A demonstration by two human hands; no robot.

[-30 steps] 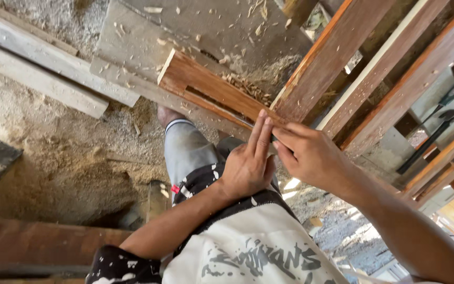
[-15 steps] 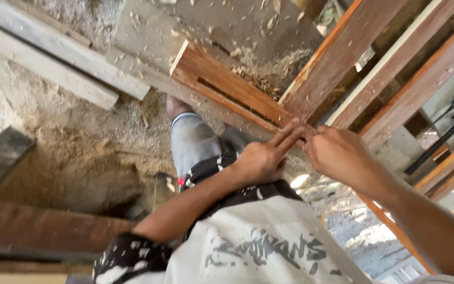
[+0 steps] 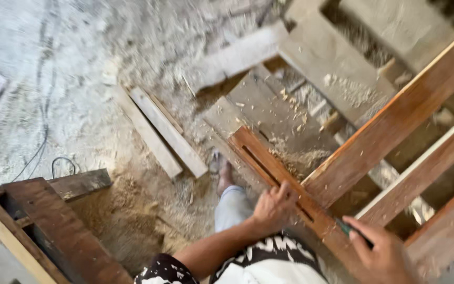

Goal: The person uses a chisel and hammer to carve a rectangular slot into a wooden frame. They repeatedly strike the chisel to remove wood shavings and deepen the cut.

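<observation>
You are pressing your left hand (image 3: 275,206) down on the slotted wooden rail (image 3: 279,181), fingers curled over its edge, likely steadying it where the reddish beam (image 3: 395,123) meets it at two o'clock. Your right hand (image 3: 382,252), at four o'clock, is gripping a dark green-handled tool (image 3: 349,230) against the rail. Sawdust (image 3: 148,210) is lying on the floor at nine o'clock.
</observation>
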